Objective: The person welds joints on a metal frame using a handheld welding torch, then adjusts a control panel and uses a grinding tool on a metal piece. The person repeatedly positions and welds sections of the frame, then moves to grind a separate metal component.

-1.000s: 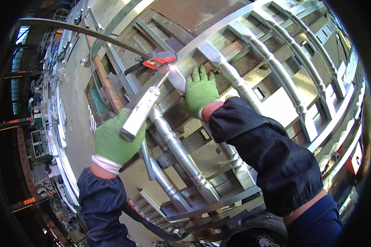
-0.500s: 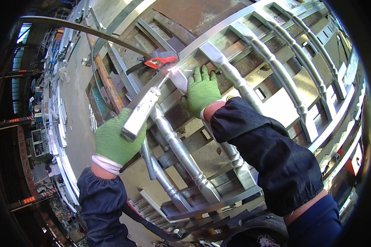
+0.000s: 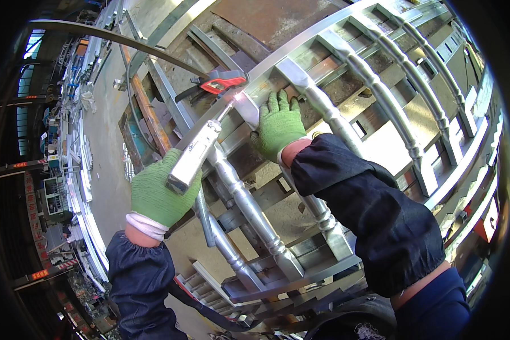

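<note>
My left hand (image 3: 163, 190), in a green glove, is closed round a silver hand-held welding gun (image 3: 194, 156). The gun's thin nozzle points up and right, and a pinkish glow shows at its tip where a baluster end meets the rail. My right hand (image 3: 280, 122), gloved in green too, lies with fingers spread on a shiny metal baluster (image 3: 246, 110) near that spot. The balusters and two curved rails form a metal railing panel (image 3: 300, 39). Just beyond the nozzle tip a red-and-black bar clamp (image 3: 224, 83) sits against the rail.
The clamp's long bar (image 3: 113, 38) reaches out to the upper left. Beneath the panel are steel beams and a rusty plate (image 3: 266, 22). A dark cable (image 3: 209, 317) runs along the lower edge. Lengths of metal stock (image 3: 85, 164) lie on the floor at left.
The glow at the nozzle tip looks a little smaller. Both hands, the gun and the panel hold almost the same places.
</note>
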A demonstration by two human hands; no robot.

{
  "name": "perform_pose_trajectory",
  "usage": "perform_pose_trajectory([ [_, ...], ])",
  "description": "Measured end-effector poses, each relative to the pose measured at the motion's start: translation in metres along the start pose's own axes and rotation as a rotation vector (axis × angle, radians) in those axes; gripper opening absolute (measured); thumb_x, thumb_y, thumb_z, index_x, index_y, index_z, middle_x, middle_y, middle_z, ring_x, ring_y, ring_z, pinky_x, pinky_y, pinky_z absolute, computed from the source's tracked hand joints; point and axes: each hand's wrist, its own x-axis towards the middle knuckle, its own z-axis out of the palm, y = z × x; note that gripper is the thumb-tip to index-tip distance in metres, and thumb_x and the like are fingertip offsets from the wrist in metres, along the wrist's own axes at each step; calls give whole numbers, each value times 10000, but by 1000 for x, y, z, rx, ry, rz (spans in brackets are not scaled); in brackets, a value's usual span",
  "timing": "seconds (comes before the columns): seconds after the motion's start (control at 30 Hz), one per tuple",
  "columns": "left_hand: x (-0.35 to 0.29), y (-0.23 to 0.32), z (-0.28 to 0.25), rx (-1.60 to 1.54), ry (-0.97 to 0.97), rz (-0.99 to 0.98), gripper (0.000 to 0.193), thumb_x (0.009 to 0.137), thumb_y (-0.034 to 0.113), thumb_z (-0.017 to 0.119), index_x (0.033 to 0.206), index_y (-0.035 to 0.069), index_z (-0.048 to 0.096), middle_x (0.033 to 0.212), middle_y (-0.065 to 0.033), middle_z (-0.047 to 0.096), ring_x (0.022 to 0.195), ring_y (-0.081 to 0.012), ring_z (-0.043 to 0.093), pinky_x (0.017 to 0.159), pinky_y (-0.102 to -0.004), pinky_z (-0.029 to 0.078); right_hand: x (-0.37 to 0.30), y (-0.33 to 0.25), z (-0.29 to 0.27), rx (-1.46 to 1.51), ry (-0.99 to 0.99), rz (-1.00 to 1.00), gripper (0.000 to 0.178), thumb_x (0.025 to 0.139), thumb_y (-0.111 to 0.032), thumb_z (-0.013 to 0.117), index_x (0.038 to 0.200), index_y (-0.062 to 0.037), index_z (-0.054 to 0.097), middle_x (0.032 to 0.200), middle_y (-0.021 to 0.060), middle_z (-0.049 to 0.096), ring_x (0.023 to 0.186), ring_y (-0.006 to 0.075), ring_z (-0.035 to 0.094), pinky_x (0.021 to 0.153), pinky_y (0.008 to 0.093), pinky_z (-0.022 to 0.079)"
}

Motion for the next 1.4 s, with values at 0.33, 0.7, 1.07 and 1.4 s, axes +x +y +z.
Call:
perform_pose_trajectory([
  [0.33,-2,-1,-2,-1,10,-8,304,911,305,825,1087,78,725,861,-163,770,781,-382,777,678,-447,626,0,0,4,7,25,-4,768,926,-450,693,1498,49,573,1638,288,453,1573,468,364,1277,642,269],
  [0.7,-6,-5,-3,30,-32,-42,324,904,300,824,1130,90,728,882,-157,781,808,-374,785,707,-444,630,1,-1,4,17,31,-11,772,918,-462,703,1489,45,581,1633,294,454,1560,471,376,1276,645,268],
  [1.07,-14,4,-9,67,-43,-99,335,891,313,845,1115,80,759,900,-159,790,816,-355,793,714,-428,625,1,1,1,-2,-1,-4,814,922,-495,714,1517,37,558,1641,270,439,1584,456,339,1287,640,252],
  [1.4,-116,52,-96,-696,-104,-588,556,955,249,886,1378,-52,690,1162,-81,777,1009,-130,708,889,-319,583,1,9,4,-40,93,-34,812,894,-533,734,1454,31,574,1545,275,498,1518,475,404,1211,644,342],
])
